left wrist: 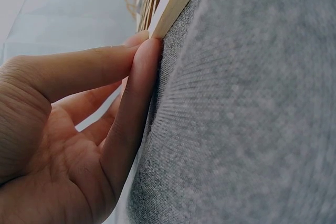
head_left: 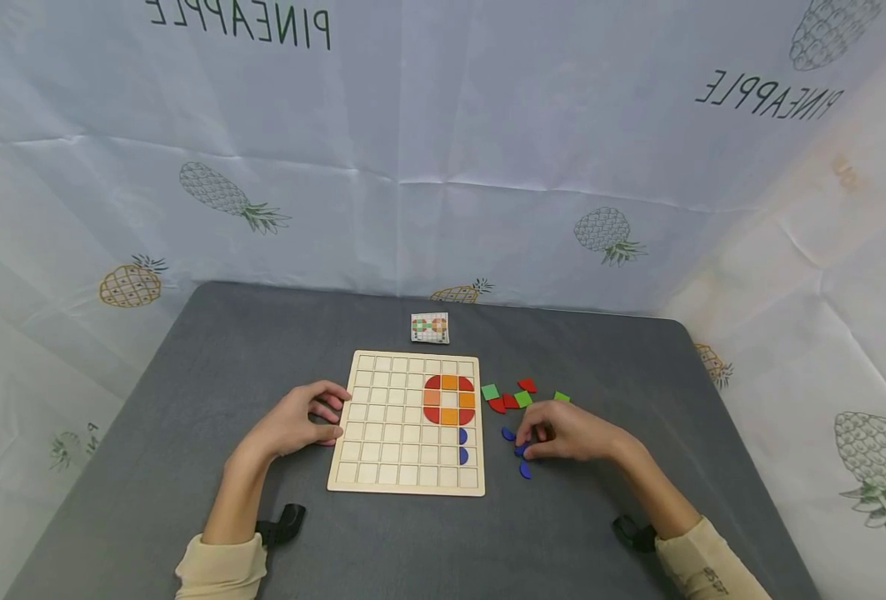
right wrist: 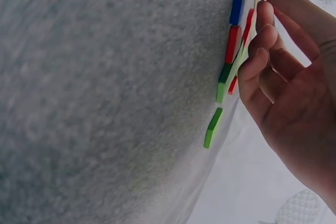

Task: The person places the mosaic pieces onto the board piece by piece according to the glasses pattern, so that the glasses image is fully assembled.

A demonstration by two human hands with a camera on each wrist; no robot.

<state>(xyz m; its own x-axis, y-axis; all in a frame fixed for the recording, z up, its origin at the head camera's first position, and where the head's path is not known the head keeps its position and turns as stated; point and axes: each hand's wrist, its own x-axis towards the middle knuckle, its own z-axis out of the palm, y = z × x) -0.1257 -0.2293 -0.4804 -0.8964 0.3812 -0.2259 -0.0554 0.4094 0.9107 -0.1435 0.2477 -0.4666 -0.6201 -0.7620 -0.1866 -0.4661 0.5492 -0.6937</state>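
A wooden grid board (head_left: 382,454) lies on the table, with red and orange pieces set in a ring and two blue half-discs (head_left: 463,456) below them. At the board's left edge, my left hand (head_left: 292,423) touches the wood with its thumb and fingertips; the left wrist view shows these tips against the board's side (left wrist: 176,11). Right of the board, my right hand (head_left: 573,431) pinches a blue half-disc (head_left: 521,449) between thumb and index finger, low over the table. More blue pieces (head_left: 525,470) lie close to those fingertips.
Loose red pieces (head_left: 528,385) and green pieces (head_left: 491,392) lie right of the board, behind my right hand. A small patterned card (head_left: 430,328) lies beyond the board. Behind the grey table (head_left: 277,325) hangs a pineapple-print curtain (head_left: 488,125).
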